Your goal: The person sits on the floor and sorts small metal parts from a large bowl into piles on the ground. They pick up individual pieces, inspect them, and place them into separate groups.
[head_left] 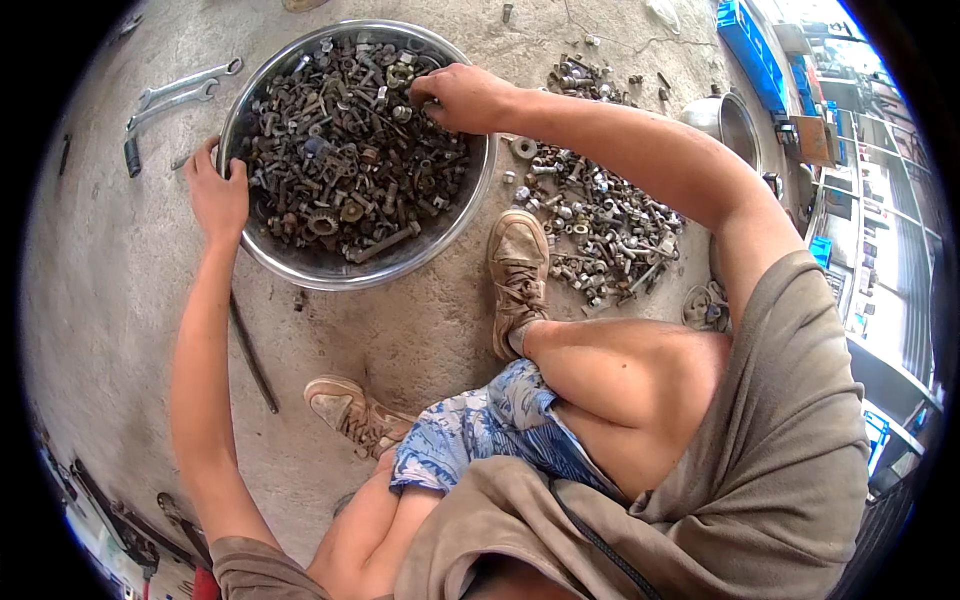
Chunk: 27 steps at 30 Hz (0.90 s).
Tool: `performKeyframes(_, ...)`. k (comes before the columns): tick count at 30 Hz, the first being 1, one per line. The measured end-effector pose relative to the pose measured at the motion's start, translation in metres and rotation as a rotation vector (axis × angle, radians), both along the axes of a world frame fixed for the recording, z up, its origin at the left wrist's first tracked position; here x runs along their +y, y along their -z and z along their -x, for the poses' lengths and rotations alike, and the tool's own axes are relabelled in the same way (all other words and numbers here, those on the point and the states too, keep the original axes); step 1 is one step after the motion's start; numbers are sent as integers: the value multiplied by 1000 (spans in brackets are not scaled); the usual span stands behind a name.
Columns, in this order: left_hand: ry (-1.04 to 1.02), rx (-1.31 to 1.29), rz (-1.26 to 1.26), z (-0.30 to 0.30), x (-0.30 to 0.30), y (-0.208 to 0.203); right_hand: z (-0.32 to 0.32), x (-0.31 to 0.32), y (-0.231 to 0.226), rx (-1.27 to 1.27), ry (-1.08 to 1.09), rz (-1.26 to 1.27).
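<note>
- Many bolts, nuts and washers (pixel 340 150), mostly dark and grimy, lie mixed together in a round metal basin (pixel 330 277) on the concrete floor (pixel 130 300).
- Outside it, to the right, a loose heap of fasteners (pixel 610 225) spreads over the floor, with many brighter, silvery pieces among them.
- Judging by how the pieces lie, the handling looks far from finished: the basin is well filled, no separate groups stand out inside it, and a few shiny nuts sit among the dark ones close to the right fingers.
- How many pieces, if any, came out of the basin into the heap cannot be told.
- The left hand (pixel 215 195) clasps the basin's left rim, thumb on the inner side and fingers outside; its arm runs almost straight up from the lower left.
- The right hand (pixel 462 97) is over the upper right part of the basin, palm down, with fingers curled narrowly toward the contents; whether a piece is pinched in them cannot be told.
- The right arm is bent at the elbow, and its forearm crosses above the floor heap from the right.
- Two wrenches, an upper one (pixel 190 82) and a lower one (pixel 170 107), lie left of the basin; a dark bar (pixel 253 352) lies beside the left forearm.
</note>
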<state>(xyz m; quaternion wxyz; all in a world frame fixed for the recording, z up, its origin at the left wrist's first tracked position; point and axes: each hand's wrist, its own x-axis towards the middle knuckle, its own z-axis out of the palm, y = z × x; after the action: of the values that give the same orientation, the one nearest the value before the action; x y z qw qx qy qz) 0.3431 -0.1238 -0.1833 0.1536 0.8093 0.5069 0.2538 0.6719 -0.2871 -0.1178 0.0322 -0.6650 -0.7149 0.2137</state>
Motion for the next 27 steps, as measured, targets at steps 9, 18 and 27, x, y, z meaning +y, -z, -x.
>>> performKeyframes(9,64,-82,-53,8,-10,-11,22,5,-6,10,32,-110)
performKeyframes(18,-25,-142,174,4,-18,-30,15,37,-3,-481,43,-98)
performKeyframes(27,-63,-157,202,-2,-14,-27,1,45,-7,-413,-13,-110)
